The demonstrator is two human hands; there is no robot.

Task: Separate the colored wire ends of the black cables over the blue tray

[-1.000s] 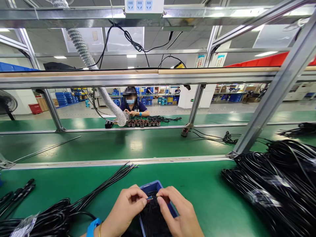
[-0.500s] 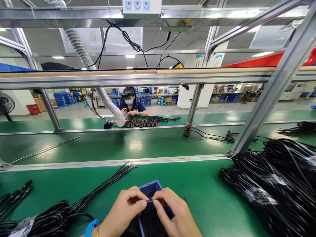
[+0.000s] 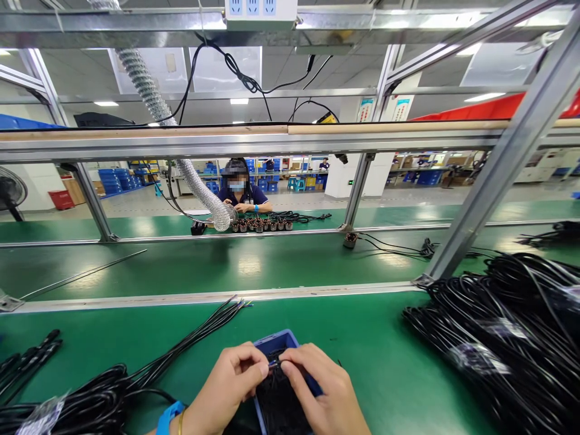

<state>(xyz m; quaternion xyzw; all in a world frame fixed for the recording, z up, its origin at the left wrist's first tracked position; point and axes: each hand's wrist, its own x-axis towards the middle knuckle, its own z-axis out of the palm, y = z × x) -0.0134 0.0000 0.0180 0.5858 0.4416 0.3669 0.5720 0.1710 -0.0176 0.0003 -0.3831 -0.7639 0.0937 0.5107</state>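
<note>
Wires [image 3: 272,364] pointed toward three o'clock, long axis nearly level, grip of left hand [image 3: 231,377] pinched them at nine, right hand [image 3: 324,380] pinched at three.

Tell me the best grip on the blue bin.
Probably the two long side walls of the bin, one from the left, one from the right, squeezing from outside just under the rim. It sits open side up, and dark contents fill the inside. The near end is out of frame, so I can't judge it.
</note>
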